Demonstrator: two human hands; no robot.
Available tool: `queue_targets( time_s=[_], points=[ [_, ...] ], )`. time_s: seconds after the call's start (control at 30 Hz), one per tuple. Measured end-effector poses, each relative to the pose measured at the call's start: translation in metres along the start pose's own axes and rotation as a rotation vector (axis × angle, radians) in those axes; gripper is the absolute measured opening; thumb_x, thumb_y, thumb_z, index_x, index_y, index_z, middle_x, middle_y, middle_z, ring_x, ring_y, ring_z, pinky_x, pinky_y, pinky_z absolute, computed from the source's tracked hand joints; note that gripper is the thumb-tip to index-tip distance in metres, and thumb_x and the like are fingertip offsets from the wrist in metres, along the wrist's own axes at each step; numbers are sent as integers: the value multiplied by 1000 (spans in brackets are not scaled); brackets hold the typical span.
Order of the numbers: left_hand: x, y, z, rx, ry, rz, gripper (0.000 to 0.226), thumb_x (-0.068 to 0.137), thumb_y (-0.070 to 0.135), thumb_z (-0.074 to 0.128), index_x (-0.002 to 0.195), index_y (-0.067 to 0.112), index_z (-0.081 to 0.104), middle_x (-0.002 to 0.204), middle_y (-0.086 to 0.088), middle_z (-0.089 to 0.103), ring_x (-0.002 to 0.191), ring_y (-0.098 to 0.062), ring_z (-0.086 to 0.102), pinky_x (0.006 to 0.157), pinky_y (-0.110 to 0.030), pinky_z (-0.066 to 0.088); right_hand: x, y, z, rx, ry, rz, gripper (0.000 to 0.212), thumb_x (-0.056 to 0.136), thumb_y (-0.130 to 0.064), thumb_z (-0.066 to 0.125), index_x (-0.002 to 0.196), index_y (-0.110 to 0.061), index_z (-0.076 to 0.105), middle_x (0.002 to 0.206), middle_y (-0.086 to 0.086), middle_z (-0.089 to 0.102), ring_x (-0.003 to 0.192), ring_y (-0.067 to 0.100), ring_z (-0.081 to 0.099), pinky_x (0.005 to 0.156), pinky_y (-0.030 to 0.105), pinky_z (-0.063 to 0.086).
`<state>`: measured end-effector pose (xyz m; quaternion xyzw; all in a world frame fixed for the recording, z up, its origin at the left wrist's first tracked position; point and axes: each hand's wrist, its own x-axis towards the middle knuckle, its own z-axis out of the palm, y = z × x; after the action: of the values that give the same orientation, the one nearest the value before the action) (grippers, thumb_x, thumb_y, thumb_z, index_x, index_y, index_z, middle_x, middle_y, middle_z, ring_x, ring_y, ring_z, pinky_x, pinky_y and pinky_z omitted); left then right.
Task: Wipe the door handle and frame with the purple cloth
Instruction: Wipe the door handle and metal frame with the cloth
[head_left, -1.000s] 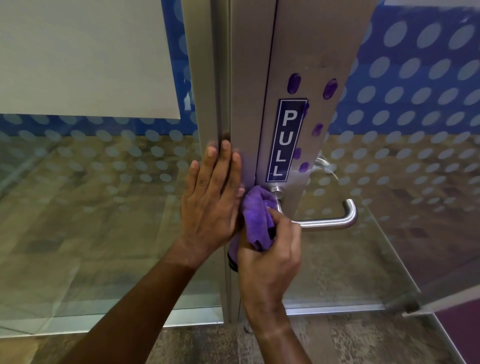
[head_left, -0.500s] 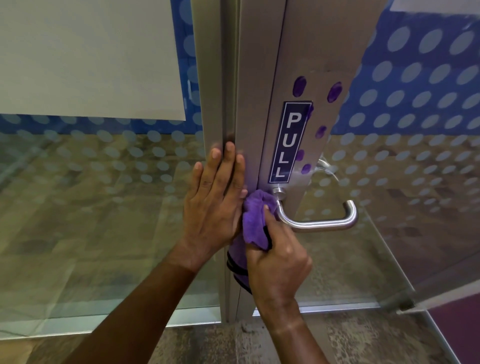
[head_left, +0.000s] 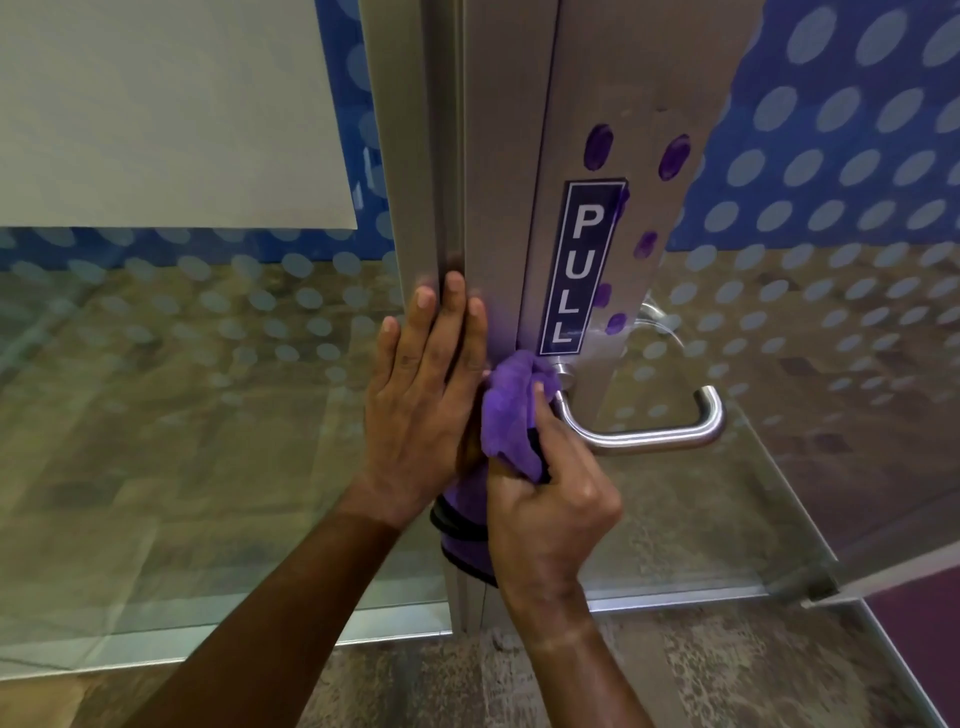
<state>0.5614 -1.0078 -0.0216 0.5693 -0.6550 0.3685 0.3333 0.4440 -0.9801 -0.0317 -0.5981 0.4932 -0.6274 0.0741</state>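
My right hand (head_left: 550, 499) grips the bunched purple cloth (head_left: 511, 415) and presses it against the base of the steel lever door handle (head_left: 654, 434), where the handle meets the metal door frame (head_left: 498, 182). The handle's bar sticks out to the right, bare. A fold of the cloth hangs down behind my right wrist. My left hand (head_left: 421, 410) lies flat, fingers together, on the frame's left edge beside the cloth, holding nothing. A blue PULL label (head_left: 579, 270) sits on the frame just above the handle.
Glass panels with frosted dots flank the frame: a fixed one on the left (head_left: 182, 389), the door leaf on the right (head_left: 805, 312). A metal floor rail (head_left: 675, 597) runs along the bottom. Purple smudges (head_left: 675, 156) mark the frame near the label.
My right hand has slid down and slightly right with the cloth, then the cloth has pushed up against the handle's base. My left hand has stayed flat on the frame.
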Motion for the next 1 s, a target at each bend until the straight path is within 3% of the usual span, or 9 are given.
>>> queue_targets(
  time_s=[0.1, 0.17, 0.33, 0.4, 0.47, 0.57, 0.7, 0.8, 1.0],
  points=[
    [0, 2, 2, 3, 34, -13, 73, 103, 29, 41, 157, 11, -5, 165, 0, -20, 153, -18, -15, 125, -39, -6, -14, 11, -2, -46, -66, 70, 24, 83, -22, 73, 105, -12, 77, 88, 4, 77, 77, 13, 66, 73, 3, 38],
    [0, 2, 3, -7, 42, -15, 69, 104, 27, 38, 157, 11, -3, 165, 1, -19, 153, -17, -14, 125, -38, -6, -22, 14, -6, -44, -100, 168, 23, 81, -24, 73, 101, -15, 78, 77, 6, 76, 65, 16, 65, 62, 10, 37],
    [1, 2, -1, -19, 26, -14, 73, 102, 26, 42, 157, 11, -4, 165, 1, -20, 153, -18, -15, 125, -38, -7, -7, 5, 0, 3, -5, 248, 14, 79, -20, 79, 89, -11, 80, 64, 9, 70, 51, 12, 49, 55, 30, 49],
    [0, 2, -1, -20, 22, -7, 77, 101, 27, 45, 157, 12, -6, 164, 1, -22, 153, -17, -16, 125, -38, -7, -1, -3, 2, 5, 25, 209, 13, 77, -16, 83, 87, -8, 79, 67, 10, 71, 54, 10, 48, 59, 32, 52],
    [-1, 0, 0, -10, 3, -6, 88, 97, 27, 54, 156, 12, -9, 163, 0, -25, 152, -17, -19, 125, -38, -8, 1, -7, 2, 6, 37, 107, 23, 77, -12, 82, 99, -10, 79, 84, 5, 77, 71, 12, 66, 73, 22, 52],
    [0, -1, 3, 47, 2, -11, 94, 97, 34, 57, 155, 11, -13, 161, -3, -30, 151, -18, -23, 124, -38, -10, -2, -1, 1, -9, 10, -10, 27, 82, -11, 71, 108, -8, 75, 101, 3, 76, 91, 12, 68, 86, 8, 43],
    [3, 4, 5, 70, 45, -9, 66, 107, 37, 26, 155, 11, -13, 162, -4, -29, 151, -18, -23, 125, -37, -10, -15, 11, -4, -50, -102, 43, 30, 87, -27, 61, 106, -10, 77, 95, 3, 77, 78, 18, 72, 72, 14, 46],
    [2, 4, 6, 77, 53, -15, 69, 106, 34, 31, 155, 11, -12, 162, -4, -29, 151, -19, -23, 124, -37, -10, -12, 5, -6, -49, -68, 64, 27, 82, -18, 64, 105, -9, 77, 91, 4, 78, 73, 20, 73, 68, 18, 47],
    [1, 3, 2, 78, -9, -27, 102, 91, 52, 53, 154, 10, -17, 159, -6, -35, 149, -19, -28, 124, -37, -12, 20, -14, -5, -5, -8, -74, 30, 81, -8, 75, 111, -7, 74, 93, 4, 76, 80, 18, 71, 72, 26, 53]
  ],
)
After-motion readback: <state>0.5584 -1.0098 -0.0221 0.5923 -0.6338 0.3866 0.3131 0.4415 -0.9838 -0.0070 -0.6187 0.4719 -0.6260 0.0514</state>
